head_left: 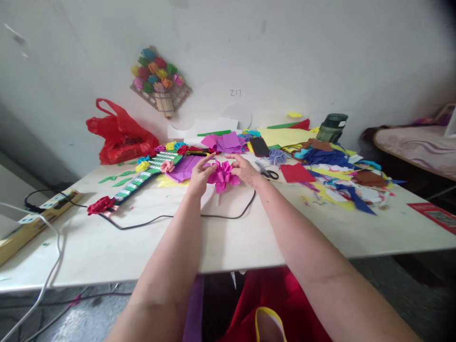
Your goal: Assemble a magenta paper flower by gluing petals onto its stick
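Note:
A magenta paper flower (223, 176) with several pointed petals is between my hands, over the middle of the white table (228, 242). My left hand (202, 175) grips its left petals, thumb against the paper and index finger raised. On the opposite side, my right hand (245, 171) holds the upper right petals with its fingertips. Beneath the bloom, a pale stem-like strip shows faintly. Purple paper (185, 169) lies just left of my left hand, and black-handled scissors (270, 174) rest beside my right wrist.
A green-and-white strip (133, 186) trimmed with paper flowers lies at left, near a red plastic bag (119, 135). A black cable (156, 219) crosses the table. Paper scraps (370, 178), a phone (259, 147) and a dark green bottle (332, 128) occupy the back and right.

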The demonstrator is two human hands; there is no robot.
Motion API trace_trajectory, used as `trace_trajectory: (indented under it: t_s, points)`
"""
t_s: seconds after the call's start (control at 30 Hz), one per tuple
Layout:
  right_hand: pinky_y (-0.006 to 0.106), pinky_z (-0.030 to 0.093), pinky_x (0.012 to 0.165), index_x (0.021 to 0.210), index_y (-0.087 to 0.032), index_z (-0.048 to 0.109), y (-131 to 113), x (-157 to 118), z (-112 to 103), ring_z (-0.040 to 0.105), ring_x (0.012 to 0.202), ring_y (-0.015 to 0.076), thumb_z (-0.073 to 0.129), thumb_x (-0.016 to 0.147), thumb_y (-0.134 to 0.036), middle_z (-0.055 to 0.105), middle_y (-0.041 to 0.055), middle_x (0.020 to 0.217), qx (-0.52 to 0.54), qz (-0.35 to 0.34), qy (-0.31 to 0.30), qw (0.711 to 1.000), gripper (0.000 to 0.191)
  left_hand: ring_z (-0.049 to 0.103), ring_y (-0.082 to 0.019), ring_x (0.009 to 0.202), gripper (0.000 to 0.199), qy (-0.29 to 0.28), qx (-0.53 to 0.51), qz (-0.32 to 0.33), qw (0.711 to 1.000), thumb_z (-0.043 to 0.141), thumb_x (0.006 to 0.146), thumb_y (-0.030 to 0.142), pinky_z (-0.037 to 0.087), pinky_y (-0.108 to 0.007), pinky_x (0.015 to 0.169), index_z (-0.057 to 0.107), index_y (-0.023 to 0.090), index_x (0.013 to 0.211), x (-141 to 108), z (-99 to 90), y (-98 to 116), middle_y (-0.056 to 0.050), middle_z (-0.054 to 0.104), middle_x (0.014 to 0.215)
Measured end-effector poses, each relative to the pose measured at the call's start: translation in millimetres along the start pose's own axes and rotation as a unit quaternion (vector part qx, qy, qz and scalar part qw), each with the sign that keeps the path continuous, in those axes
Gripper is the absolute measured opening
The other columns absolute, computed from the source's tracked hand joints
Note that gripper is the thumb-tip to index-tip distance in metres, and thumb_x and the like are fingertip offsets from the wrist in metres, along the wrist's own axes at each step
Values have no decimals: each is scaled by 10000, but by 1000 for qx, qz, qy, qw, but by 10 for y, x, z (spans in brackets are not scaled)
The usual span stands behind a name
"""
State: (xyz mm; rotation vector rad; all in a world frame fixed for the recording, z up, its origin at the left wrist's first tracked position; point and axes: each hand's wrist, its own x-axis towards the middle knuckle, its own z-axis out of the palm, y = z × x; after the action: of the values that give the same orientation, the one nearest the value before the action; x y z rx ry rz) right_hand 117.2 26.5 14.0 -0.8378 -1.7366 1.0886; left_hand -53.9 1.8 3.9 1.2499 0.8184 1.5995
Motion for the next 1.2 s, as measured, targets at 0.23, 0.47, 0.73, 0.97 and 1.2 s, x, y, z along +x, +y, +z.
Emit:
trace_trajectory:
  t_s: [0.23, 0.47, 0.73, 0.97, 1.2]
  points:
    - [234, 372, 502, 1158, -187, 507, -93, -39, 15, 474, 496, 103, 533, 612, -125, 539, -83, 600, 7, 14, 11, 1000, 550, 507, -79, 471, 589, -10, 6, -7, 1000, 791, 564, 229, 388, -210, 517, 674, 179, 1139, 8, -28, -7, 49, 587, 543]
    - [233, 374, 515, 1121, -212, 513, -59, -14, 17, 469, 519, 104, 543, 609, -129, 545, -72, 635, -6, 4, 38, 999, 520, 545, -108, 499, 368, -21, 8, -36, 999, 735, 555, 218, 404, -236, 513, 722, 141, 915, 37, -33, -38, -11, 642, 607]
    - [226, 368, 510, 1128, -210, 518, 28, 22, 15, 448, 523, 100, 526, 622, -133, 519, -71, 626, -29, -20, 41, 999, 512, 509, -96, 468, 237, -20, 10, -67, 998, 785, 563, 307, 350, -223, 464, 676, 139, 689, 14, -7, -8, -6, 608, 553]
    - [211, 352, 499, 1167, -181, 517, 45, 34, 42, 436, 507, 92, 531, 636, -119, 489, -89, 581, -37, -23, 52, 998, 535, 516, -86, 477, 269, -22, 0, -98, 995, 813, 519, 277, 351, -216, 480, 663, 131, 689, 6, 1, 4, 1, 606, 564]
    - [213, 379, 518, 1115, -172, 563, -41, 11, 48, 455, 506, 90, 571, 719, -212, 502, -82, 574, -48, -16, 60, 997, 398, 480, -88, 434, 224, 7, 9, -96, 995, 771, 528, 274, 323, -226, 455, 613, 128, 588, 19, -29, -44, 4, 555, 487]
